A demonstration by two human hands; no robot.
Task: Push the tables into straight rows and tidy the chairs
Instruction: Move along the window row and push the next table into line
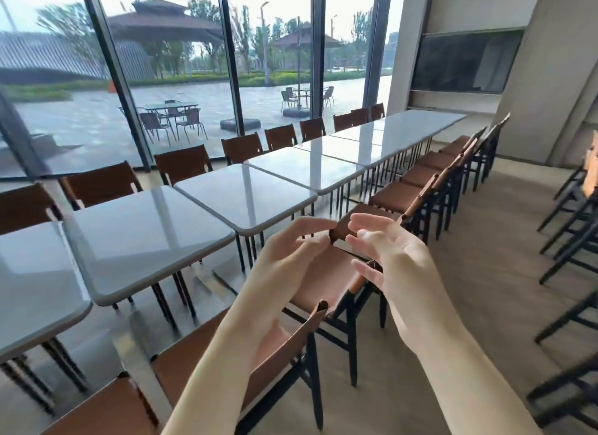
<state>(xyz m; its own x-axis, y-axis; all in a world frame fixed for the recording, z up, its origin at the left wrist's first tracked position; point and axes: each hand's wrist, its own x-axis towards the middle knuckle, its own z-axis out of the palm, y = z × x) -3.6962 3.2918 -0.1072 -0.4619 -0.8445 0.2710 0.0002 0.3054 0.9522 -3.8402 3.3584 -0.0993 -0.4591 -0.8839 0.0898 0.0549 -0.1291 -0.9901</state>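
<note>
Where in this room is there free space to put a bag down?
The white tabletops are all bare, from nearest to the far wall. The floor strip between the two chair rows is open too. It is crowded along the near chairs, where both hands hover.

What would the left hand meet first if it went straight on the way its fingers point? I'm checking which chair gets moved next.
Probably the brown chair backrest just beyond the left hand; its fingertips look nearly there, though depth is unclear.
</note>
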